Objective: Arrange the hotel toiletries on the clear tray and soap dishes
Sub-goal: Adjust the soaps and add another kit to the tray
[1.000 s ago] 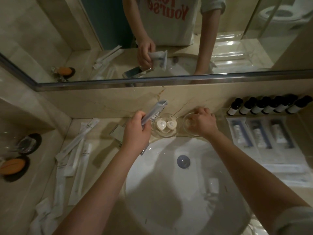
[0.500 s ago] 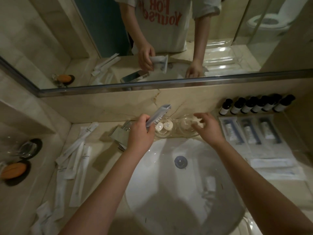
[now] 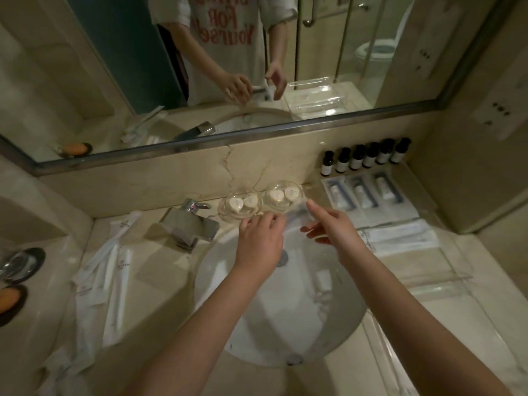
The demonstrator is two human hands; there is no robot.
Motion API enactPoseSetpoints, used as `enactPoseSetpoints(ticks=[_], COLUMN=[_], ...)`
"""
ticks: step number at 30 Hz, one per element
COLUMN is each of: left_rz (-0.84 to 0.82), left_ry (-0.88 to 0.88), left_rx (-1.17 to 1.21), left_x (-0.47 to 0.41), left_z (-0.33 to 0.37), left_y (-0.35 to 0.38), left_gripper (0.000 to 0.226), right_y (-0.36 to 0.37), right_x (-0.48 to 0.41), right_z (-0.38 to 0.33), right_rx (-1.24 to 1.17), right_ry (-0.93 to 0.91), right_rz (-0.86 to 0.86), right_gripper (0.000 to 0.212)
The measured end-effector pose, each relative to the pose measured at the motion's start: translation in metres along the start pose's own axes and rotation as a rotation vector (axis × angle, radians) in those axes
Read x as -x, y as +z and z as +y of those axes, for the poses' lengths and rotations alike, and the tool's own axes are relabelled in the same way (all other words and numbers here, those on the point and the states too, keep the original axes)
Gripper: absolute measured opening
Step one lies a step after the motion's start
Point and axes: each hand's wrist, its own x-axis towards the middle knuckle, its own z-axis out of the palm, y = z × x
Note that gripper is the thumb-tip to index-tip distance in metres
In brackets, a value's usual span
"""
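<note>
Two round glass soap dishes stand at the back of the counter, the left dish (image 3: pixel 228 215) and the right dish (image 3: pixel 271 203), each with two wrapped soaps. In front of them my left hand (image 3: pixel 258 238) grips a grey-white packet (image 3: pixel 295 220), which is blurred by motion. My right hand (image 3: pixel 333 227) is beside the packet's right end with fingers straight; I cannot tell if it touches. The clear tray (image 3: pixel 428 270) on the right holds three boxed tubes (image 3: pixel 364 192) and long white packets (image 3: pixel 400 238). Several dark bottles (image 3: pixel 365 157) line the wall behind it.
The faucet (image 3: pixel 194 221) stands left of the dishes, above the white sink basin (image 3: pixel 280 315). Several long white packets (image 3: pixel 105 275) lie loose on the left counter. Black dishes (image 3: pixel 20 265) sit on the far-left ledge, one with an orange object. A mirror spans the back wall.
My left hand lowered the packet from upright to in front of the dishes. My right hand left the right dish, which now shows two soaps, and moved toward the packet.
</note>
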Motion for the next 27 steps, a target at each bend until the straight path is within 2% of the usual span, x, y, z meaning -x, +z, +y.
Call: enactPoseSetpoints(ticks=[3,5,7,9,10,12,14,15,17,20,21,23,25,27], left_rz=[0.038,-0.021,-0.181,-0.335,-0.378,-0.473,-0.572,-0.618,-0.7,-0.68,-0.637,-0.547,-0.466,-0.42], left_ry=[0.083,0.091,-0.016,-0.221,-0.317,-0.406,-0.378,-0.353,-0.338,-0.393,-0.435,-0.556,-0.66,-0.74], left_rx=[-0.033,0.044,0.227,0.546,0.727,1.007,1.085,1.092,1.077,1.107,1.153,1.245,1.33,1.387], left_x=[0.007,0.01,0.012,0.01,0.007,-0.002,-0.011,-0.014,-0.018,-0.022,-0.024,-0.029,-0.038,-0.048], left_z=[0.02,0.031,0.044,0.057,0.063,0.073,0.077,0.083,0.096,0.113,0.119,0.129,0.141,0.154], left_y=[0.002,0.003,0.002,-0.005,-0.007,-0.009,-0.005,-0.005,-0.001,0.013,0.017,0.025,0.03,0.036], left_gripper=[0.042,0.043,0.052,0.07,0.07,0.047,0.01,0.007,0.023,0.007,0.009,0.015,0.007,0.006], right_y=[-0.013,-0.025,-0.04,-0.057,-0.066,-0.084,-0.098,-0.105,-0.115,-0.128,-0.132,-0.141,-0.15,-0.157], right_x=[0.009,0.015,0.02,0.025,0.028,0.032,0.033,0.032,0.029,0.026,0.027,0.027,0.028,0.03], right_z=[0.006,0.011,0.016,0.021,0.023,0.023,0.02,0.019,0.018,0.027,0.031,0.043,0.057,0.07], right_rx=[-0.036,-0.078,-0.105,-0.131,-0.144,-0.156,-0.154,-0.137,-0.046,0.019,0.005,-0.036,-0.085,-0.111], right_ry=[0.012,0.008,-0.025,-0.07,-0.088,-0.105,-0.122,-0.137,-0.183,-0.245,-0.252,-0.202,-0.098,-0.04], right_rz=[0.093,0.097,0.079,0.018,-0.022,-0.092,-0.13,-0.125,-0.071,0.057,0.101,0.15,0.12,0.041], right_gripper=[0.03,0.032,0.025,0.012,0.008,0.006,0.006,0.006,0.006,0.005,0.001,0.009,0.023,0.027])
